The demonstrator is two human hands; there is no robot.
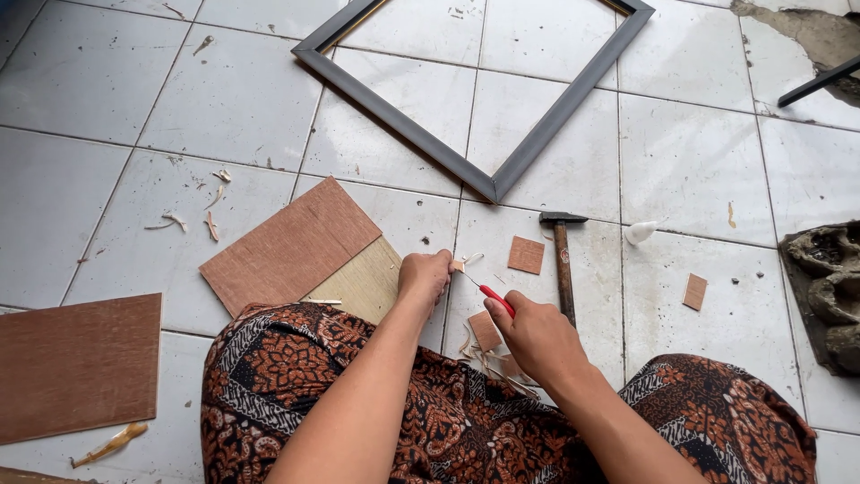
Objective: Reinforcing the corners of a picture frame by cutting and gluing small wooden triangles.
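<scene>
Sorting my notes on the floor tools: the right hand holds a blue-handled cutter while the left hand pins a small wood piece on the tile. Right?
Not quite: the head view shows the right hand holding a red-handled cutter, not blue. The left hand does pin a small wood piece.

- Small wood piece [458, 265]: thin, tan, pinched at the fingertips just above the tiled floor.
- Red-handled knife [495, 300]: slim, blade tip angled up-left onto the wood piece.
</scene>
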